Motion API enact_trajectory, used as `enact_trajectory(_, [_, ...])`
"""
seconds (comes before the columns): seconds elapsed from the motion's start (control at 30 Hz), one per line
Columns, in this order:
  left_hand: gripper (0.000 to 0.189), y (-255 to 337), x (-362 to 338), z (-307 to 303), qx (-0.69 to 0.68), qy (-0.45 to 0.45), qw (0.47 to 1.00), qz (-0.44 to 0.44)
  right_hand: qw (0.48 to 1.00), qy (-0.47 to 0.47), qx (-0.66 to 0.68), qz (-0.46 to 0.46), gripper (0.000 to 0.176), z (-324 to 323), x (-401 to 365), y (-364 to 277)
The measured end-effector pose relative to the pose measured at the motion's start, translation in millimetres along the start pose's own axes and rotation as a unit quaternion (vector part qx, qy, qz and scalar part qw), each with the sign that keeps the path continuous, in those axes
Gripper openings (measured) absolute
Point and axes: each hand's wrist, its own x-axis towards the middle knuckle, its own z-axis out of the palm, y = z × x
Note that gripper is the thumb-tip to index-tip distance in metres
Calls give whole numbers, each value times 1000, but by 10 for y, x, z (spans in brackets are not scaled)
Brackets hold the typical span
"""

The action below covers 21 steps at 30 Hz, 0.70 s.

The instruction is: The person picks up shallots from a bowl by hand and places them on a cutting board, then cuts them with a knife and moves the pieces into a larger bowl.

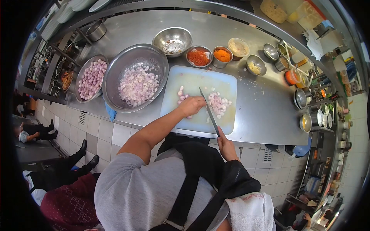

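Observation:
My right hand [226, 146] grips the handle of a knife [210, 112], whose blade slants up and left across the white cutting board [173, 81]. Against the blade's left side, my left hand [194, 106] is closed with its fingers bent down; whatever lies under the fingertips is hidden. A few whole peeled shallots [180, 92] rest left of that hand, partly covered by it. To the right of the blade lies a pile of sliced shallots [219, 104]. More shallot slices [138, 86] fill part of a large steel bowl [111, 92] beside the board.
A bowl of whole shallots [92, 79] stands at the far left. Behind the board are a steel bowl [172, 32], shredded orange food [198, 57], orange pieces [222, 55] and a yellow-filled bowl [256, 65]. Other people's legs [73, 159] show at left.

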Motion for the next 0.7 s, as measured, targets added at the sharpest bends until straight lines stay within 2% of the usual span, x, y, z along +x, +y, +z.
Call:
enact_trajectory(0.1, [9,11,2,-15,-2,-4,1000,-3,998,21,31,-45,64,-1,62,8])
enact_trajectory(0.3, [8,12,-4,-7,7,-7,1000,-10,1000,3,-18,-21,61,-387,-137,-278])
enact_trajectory(0.4, [7,5,-7,4,2,3,1000,-4,999,10,-25,-30,60,-421,-264,-291])
enact_trajectory(0.57, [6,-4,-11,8,2,7,1000,0,999,-15,-12,34,60,-513,-372,-405])
enact_trajectory(0.7, [8,13,1,-1,4,7,1000,1,999,-15,-11,28,60,-476,-376,-325])
